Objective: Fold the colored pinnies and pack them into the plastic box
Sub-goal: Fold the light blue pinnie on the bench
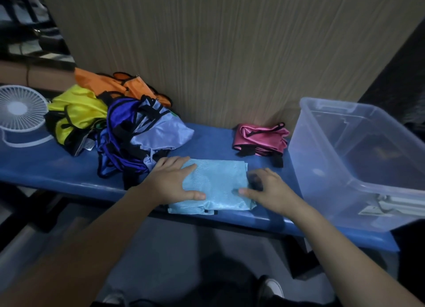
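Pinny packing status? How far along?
Early. Done: pink pinny lies folded on the bench, unpacked. In hand: left hand and right hand press the folded light-blue pinny. Left: the pile of yellow, orange and blue pinnies; plastic box looks empty.

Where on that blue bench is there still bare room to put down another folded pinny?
Bare blue bench lies between the pile of unfolded pinnies and the pink pinny, behind the light blue pinny that both hands press. A smaller patch lies in front of the white fan. The left end is crowded; the plastic box fills the right end.
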Action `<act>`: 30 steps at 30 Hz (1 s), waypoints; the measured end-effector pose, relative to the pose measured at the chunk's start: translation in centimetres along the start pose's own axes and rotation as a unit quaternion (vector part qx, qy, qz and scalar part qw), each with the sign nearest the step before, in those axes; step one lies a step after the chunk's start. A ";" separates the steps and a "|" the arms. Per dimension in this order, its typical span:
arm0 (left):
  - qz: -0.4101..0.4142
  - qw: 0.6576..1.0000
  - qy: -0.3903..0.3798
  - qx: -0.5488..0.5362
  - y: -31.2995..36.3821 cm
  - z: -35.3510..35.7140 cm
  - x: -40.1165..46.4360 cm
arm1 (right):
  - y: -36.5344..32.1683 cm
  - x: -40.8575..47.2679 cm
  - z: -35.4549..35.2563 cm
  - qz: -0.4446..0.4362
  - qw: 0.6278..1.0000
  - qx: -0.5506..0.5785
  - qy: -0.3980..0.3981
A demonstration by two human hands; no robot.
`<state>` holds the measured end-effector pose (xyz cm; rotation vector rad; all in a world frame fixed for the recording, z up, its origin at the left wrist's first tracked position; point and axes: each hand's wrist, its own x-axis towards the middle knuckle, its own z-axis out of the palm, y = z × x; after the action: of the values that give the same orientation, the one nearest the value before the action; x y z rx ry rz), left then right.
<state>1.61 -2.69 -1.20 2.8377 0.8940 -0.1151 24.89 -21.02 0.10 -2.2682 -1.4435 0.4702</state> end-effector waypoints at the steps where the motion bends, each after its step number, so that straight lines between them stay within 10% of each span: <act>1: 0.004 1.000 0.014 -0.018 0.2 -0.3 0.3 | -0.3 -0.2 -0.1 0.031 0.999 0.019 0.026; 7: 0.027 0.979 0.109 -0.169 3.5 -1.6 3.4 | -2.0 -1.3 0.8 0.113 0.994 0.003 -0.014; 17: 0.001 0.995 -0.012 -0.100 7.4 -1.2 8.9 | -1.5 -0.8 2.3 0.107 0.994 0.008 -0.010; 30: -0.015 0.925 0.043 -0.377 6.7 -1.7 9.0 | 0.4 0.2 0.2 0.141 0.965 0.204 0.087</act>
<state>12.81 -2.72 0.26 2.1169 0.7748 0.2915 25.19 -20.99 -0.31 -2.1173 -0.8464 0.5773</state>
